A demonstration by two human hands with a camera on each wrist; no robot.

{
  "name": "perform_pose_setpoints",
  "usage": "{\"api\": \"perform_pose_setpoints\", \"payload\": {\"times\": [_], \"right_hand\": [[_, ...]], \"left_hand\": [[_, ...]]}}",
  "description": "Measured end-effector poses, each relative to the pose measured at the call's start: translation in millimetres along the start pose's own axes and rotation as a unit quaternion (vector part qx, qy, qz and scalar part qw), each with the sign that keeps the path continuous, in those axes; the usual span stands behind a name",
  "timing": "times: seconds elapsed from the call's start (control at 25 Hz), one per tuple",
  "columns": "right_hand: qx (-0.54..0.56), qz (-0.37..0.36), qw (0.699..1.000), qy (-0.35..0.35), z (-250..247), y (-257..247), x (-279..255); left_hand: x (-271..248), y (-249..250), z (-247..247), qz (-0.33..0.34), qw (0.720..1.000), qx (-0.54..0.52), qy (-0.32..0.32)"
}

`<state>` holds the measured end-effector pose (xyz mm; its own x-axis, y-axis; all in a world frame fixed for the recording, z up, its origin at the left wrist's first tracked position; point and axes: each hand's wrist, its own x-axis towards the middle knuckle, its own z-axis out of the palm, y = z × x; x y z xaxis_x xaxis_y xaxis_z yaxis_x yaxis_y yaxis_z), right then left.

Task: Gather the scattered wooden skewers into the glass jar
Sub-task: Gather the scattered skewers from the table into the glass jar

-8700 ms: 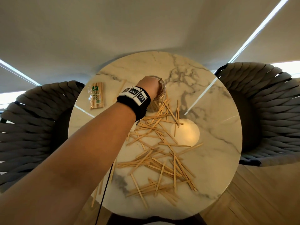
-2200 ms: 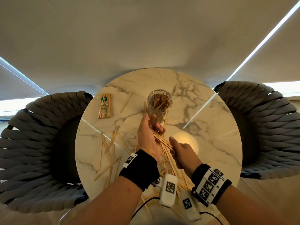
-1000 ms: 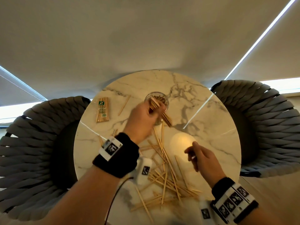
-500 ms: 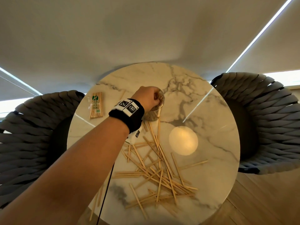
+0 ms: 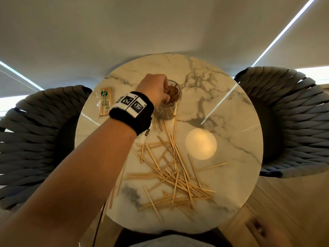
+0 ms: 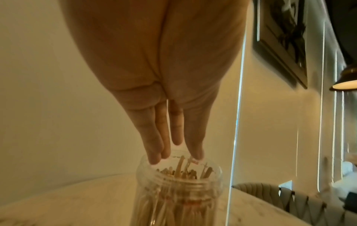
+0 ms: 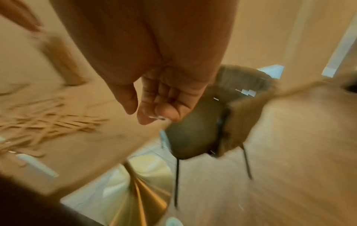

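Left hand (image 6: 166,85) is right over the clear glass jar (image 6: 178,197) of thin wooden skewers (image 6: 179,170), straight fingers (image 6: 152,146) dipping into its mouth, holding nothing. More skewers lie scattered on the round marble table (image 5: 231,122) nearer me. Right hand (image 7: 164,97) hangs loosely curled, empty, off the table's edge.

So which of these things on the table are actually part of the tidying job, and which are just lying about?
Part of the job:
- glass jar, already holding skewers
- loose wooden skewers scattered on the marble table
- left hand, fingertips at the jar's mouth

Just lying about:
- sealed packet of skewers
- two woven chairs
- right hand, idle off the table edge
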<state>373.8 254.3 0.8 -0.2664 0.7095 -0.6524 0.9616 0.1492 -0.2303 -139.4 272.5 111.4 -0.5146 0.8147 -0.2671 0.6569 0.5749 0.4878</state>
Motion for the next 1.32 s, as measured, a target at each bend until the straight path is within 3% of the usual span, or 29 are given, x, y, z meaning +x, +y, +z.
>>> {"api": "perform_pose_setpoints", "payload": {"times": [0.08, 0.16, 0.28, 0.4, 0.56, 0.64, 0.72, 0.92, 1.12, 1.24, 1.32], "right_hand": [[-0.028, -0.083, 0.996, -0.035, 1, -69, 3], [-0.062, -0.117, 0.989, -0.061, 18, -110, 21], [-0.207, -0.138, 0.969, -0.006, 51, -158, 39], [-0.171, -0.151, 0.974, 0.003, 74, -182, 39], [-0.065, -0.150, 0.985, 0.061, 82, -183, 48], [-0.050, -0.129, 0.987, 0.076, 86, -183, 51], [-0.055, -0.117, 0.987, 0.094, 91, -186, 52], [-0.127, -0.089, 0.982, 0.106, 95, -198, 49], [-0.078, -0.076, 0.990, 0.094, 78, -218, 42], [0.029, -0.076, 0.992, 0.099, 65, -229, 35], [0.113, -0.089, 0.986, 0.081, 60, -239, 27]], "left_hand": [[-41, -19, 5, 0.004, 0.996, -0.072, 0.058], [-84, -47, 26, -0.012, 0.993, -0.101, 0.053], [-146, -120, 72, -0.109, 0.993, -0.021, -0.036], [-196, -180, 112, -0.182, 0.968, 0.111, -0.130], [-225, -214, 144, -0.089, 0.981, 0.149, -0.082], [-228, -225, 154, -0.069, 0.992, 0.091, -0.056], [-226, -229, 163, -0.056, 0.998, 0.020, -0.028], [-198, -198, 164, -0.052, 0.998, 0.009, -0.034], [-161, -152, 167, -0.120, 0.991, -0.032, -0.045], [-153, -123, 153, -0.173, 0.967, -0.187, -0.022], [-152, -104, 149, -0.236, 0.920, -0.311, -0.033]]}}
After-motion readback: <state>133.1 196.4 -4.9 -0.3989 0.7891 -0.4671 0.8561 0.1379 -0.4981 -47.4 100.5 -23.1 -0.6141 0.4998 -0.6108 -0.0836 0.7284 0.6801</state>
